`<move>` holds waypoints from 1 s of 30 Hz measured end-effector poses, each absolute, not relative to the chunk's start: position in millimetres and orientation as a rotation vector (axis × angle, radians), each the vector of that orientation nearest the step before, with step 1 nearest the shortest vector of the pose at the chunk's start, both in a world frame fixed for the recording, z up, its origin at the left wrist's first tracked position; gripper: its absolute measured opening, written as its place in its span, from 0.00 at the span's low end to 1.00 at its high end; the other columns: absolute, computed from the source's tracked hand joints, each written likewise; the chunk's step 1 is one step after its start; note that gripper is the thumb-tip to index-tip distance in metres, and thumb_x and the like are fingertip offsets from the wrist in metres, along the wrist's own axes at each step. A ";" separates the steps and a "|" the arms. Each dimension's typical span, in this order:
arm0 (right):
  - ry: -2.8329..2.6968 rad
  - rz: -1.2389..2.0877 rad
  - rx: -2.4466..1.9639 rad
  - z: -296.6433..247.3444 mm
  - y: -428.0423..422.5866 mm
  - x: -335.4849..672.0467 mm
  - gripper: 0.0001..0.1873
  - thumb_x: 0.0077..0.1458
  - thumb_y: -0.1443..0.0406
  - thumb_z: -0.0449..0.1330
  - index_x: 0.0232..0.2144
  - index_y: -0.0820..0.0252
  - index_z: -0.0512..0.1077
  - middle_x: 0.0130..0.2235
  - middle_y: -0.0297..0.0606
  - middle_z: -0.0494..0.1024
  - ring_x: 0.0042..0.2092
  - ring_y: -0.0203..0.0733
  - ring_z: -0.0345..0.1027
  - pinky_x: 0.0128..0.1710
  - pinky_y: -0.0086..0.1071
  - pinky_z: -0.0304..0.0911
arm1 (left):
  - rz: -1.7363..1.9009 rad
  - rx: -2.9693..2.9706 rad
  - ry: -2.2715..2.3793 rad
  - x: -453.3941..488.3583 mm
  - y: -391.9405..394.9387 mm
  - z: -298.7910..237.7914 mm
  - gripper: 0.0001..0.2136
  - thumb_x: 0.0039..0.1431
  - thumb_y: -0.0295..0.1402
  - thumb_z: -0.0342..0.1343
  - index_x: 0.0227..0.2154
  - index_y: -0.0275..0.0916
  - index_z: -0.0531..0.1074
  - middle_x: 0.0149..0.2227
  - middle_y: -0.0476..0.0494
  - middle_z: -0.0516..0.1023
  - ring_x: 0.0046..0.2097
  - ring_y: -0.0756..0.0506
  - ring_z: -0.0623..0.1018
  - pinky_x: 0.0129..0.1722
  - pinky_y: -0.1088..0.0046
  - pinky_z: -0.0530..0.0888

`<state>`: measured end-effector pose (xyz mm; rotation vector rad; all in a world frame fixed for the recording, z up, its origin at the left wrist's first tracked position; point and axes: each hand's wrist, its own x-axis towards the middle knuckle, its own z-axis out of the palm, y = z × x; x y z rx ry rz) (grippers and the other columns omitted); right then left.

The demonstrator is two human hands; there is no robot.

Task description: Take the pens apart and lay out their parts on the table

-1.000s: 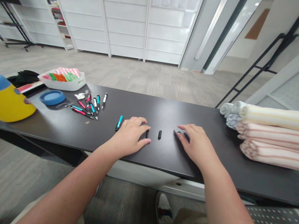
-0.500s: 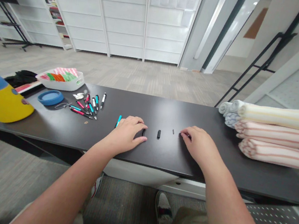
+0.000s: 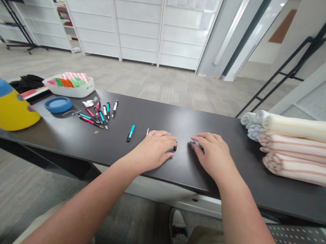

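Two hands of mine low over dark surface [image 3: 164,116]. Left hand [image 3: 156,150]: fingers bent, small black piece [image 3: 175,148] at thumb and fingertips. Right hand [image 3: 215,157]: fingers curled beside tiny dark part [image 3: 191,143]. Cannot tell whether either grips. Black piece probably light, stiff, smooth, apt to roll; best pinched mid-length, gently, from both sides.

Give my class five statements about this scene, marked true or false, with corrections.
A small black piece shows by the left hand. True.
The right hand touches the left hand. False: a gap separates them.
The turquoise pen piece lies left of both hands. True.
The yellow-and-blue container is beside the rolled cloths. False: it is at the far left.
The white basket holds only black items. False: pink, orange and green show.
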<state>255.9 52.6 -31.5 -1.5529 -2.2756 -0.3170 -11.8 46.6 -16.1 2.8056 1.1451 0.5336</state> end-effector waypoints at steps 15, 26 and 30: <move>-2.449 -0.042 -1.319 -27.2 54.7 249.6 0.09 0.66 0.61 0.62 0.43 0.52 0.84 0.45 0.39 0.86 0.48 0.49 0.75 0.55 0.47 0.65 | 0.593 2.793 1.114 -1.1 51.9 -24.9 0.11 0.72 0.32 0.55 0.51 0.45 0.79 0.56 0.44 0.81 0.58 0.40 0.75 0.59 0.56 0.69; -2.474 0.012 -1.241 -28.1 50.8 250.0 0.09 0.66 0.62 0.62 0.44 0.54 0.82 0.46 0.40 0.86 0.49 0.49 0.76 0.56 0.46 0.66 | 0.891 2.679 1.376 -57.3 52.3 -5.0 0.11 0.72 0.32 0.52 0.49 0.41 0.78 0.54 0.42 0.82 0.57 0.40 0.77 0.61 0.57 0.70; -2.391 -0.064 -1.237 -26.2 47.0 252.0 0.11 0.67 0.61 0.61 0.45 0.55 0.82 0.51 0.43 0.84 0.51 0.51 0.75 0.57 0.48 0.66 | 0.967 2.562 1.866 -113.0 53.9 -2.6 0.13 0.71 0.33 0.48 0.46 0.38 0.78 0.49 0.38 0.83 0.54 0.37 0.78 0.59 0.56 0.71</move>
